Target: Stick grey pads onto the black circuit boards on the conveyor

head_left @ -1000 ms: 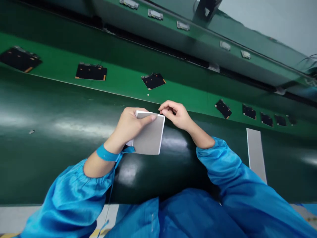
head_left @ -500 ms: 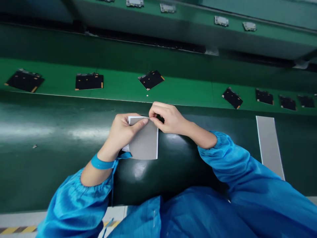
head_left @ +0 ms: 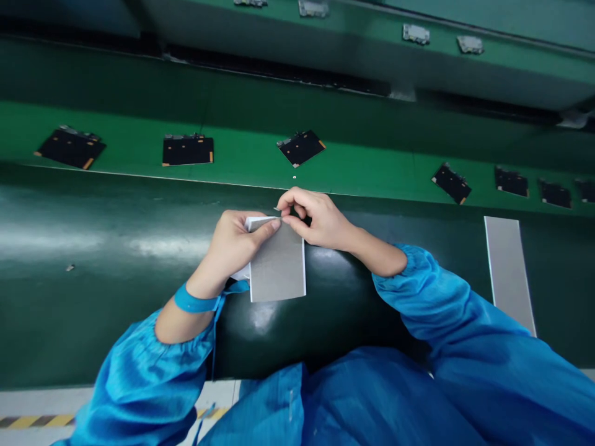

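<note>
My left hand point(head_left: 239, 244) is closed on a grey rectangular sheet point(head_left: 279, 266) with white edges, its thumb pressed flat near the top. White layers point(head_left: 242, 272) show behind the sheet on the left. My right hand point(head_left: 316, 217) is at the sheet's top edge, its fingers curled and its thumb tip close to the left thumb. A tiny pale sliver point(head_left: 276, 209) shows by the right index fingertip; whether it is gripped I cannot tell. A blue wrist strap point(head_left: 198, 301) circles the left wrist.
Several black boards point(head_left: 188, 150) lie along a bright green belt point(head_left: 246, 167) beyond my hands. Small grey modules point(head_left: 416, 34) sit on an upper ledge. A long grey strip point(head_left: 510, 272) lies at right, and a small scrap point(head_left: 70, 267) at left on the dark table.
The belt's black boards have shifted right. My right index finger has lifted slightly from the sheet's edge, and a pale sliver now shows beside it. The left hand keeps its hold on the sheet.
</note>
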`<action>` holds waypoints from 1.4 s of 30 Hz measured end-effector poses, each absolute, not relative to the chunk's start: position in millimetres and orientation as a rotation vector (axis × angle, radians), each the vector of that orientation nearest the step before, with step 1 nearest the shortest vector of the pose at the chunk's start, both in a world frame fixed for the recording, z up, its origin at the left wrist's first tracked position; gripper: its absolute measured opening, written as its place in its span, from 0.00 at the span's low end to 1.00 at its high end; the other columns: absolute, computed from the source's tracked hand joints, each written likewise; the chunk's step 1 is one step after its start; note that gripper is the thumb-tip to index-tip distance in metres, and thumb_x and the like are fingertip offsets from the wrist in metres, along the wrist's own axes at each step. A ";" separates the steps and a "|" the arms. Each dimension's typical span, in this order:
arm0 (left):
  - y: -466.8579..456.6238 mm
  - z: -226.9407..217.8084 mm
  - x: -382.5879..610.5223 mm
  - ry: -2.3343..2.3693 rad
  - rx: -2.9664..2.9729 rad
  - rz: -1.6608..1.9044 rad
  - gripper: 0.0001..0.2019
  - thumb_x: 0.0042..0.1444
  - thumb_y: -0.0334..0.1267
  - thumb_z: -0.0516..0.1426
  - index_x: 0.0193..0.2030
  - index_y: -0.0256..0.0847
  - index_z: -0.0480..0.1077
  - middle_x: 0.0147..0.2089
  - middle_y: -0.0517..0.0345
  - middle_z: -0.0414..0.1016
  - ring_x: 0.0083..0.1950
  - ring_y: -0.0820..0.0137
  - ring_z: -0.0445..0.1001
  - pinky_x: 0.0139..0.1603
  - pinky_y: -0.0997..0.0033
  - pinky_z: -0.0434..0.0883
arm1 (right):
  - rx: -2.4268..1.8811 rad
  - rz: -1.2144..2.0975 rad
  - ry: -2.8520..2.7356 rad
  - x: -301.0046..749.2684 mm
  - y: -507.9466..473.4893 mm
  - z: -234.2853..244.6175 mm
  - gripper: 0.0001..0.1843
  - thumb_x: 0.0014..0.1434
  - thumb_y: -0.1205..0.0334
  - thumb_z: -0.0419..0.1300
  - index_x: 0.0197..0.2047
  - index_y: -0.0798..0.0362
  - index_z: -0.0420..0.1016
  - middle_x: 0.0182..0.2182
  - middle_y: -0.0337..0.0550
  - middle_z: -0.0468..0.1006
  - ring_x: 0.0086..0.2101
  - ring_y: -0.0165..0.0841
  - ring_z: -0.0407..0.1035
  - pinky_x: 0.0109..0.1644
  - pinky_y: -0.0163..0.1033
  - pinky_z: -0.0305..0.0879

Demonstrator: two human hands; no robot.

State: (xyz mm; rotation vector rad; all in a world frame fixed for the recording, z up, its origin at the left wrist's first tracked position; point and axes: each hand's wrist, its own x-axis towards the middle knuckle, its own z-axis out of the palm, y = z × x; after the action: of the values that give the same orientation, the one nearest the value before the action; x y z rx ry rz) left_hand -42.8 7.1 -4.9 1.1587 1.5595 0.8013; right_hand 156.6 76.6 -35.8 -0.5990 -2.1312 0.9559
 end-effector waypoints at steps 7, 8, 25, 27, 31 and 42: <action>6.4 -2.2 -41.7 1.560 1.142 0.787 0.17 0.52 0.52 0.68 0.31 0.38 0.80 0.26 0.57 0.75 0.26 0.71 0.67 0.25 0.72 0.63 | -0.577 0.884 -2.131 153.4 67.8 -35.5 0.11 0.67 0.74 0.51 0.49 0.52 0.68 0.38 0.39 0.74 0.29 0.27 0.58 0.38 0.37 0.61; 6.4 -1.7 -41.6 1.555 1.133 0.783 0.17 0.52 0.52 0.68 0.31 0.38 0.80 0.26 0.57 0.75 0.26 0.70 0.68 0.25 0.72 0.63 | -0.591 0.910 -2.099 153.1 67.0 -35.9 0.12 0.68 0.73 0.51 0.50 0.52 0.68 0.37 0.38 0.74 0.28 0.26 0.57 0.36 0.37 0.60; 1.5 -15.0 -29.7 1.120 1.364 0.564 0.16 0.58 0.49 0.62 0.31 0.36 0.79 0.25 0.61 0.71 0.28 0.73 0.65 0.29 0.73 0.60 | -0.836 0.949 -2.276 17.2 173.3 -18.9 0.21 0.61 0.77 0.61 0.52 0.47 0.65 0.31 0.32 0.75 0.31 0.30 0.67 0.40 0.38 0.66; 1.2 -16.0 -30.2 1.098 1.398 0.567 0.16 0.58 0.48 0.62 0.32 0.36 0.80 0.24 0.63 0.69 0.28 0.73 0.64 0.29 0.73 0.59 | -0.844 0.974 -2.316 -6.8 179.2 -24.1 0.23 0.59 0.82 0.59 0.52 0.48 0.64 0.28 0.29 0.74 0.31 0.27 0.68 0.40 0.36 0.66; 0.9 -14.9 -29.6 1.094 1.419 0.578 0.15 0.58 0.47 0.62 0.31 0.36 0.80 0.23 0.63 0.65 0.28 0.73 0.62 0.29 0.73 0.57 | -0.869 0.996 -2.365 -20.4 189.4 -35.4 0.22 0.58 0.80 0.58 0.50 0.48 0.64 0.29 0.31 0.75 0.32 0.30 0.73 0.41 0.38 0.66; 0.4 -10.3 -26.7 1.081 1.442 0.627 0.13 0.56 0.43 0.61 0.26 0.36 0.75 0.21 0.64 0.62 0.26 0.74 0.57 0.28 0.69 0.54 | -0.852 0.833 -2.481 -8.7 202.5 -50.1 0.21 0.54 0.77 0.60 0.47 0.47 0.62 0.30 0.37 0.76 0.37 0.38 0.72 0.44 0.43 0.65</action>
State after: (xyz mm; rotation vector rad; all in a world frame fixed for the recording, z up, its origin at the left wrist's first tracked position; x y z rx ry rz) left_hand -26.7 0.4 -10.3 1.4420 1.0810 0.6267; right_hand -8.7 202.5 -50.1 -0.8522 -2.4812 0.8334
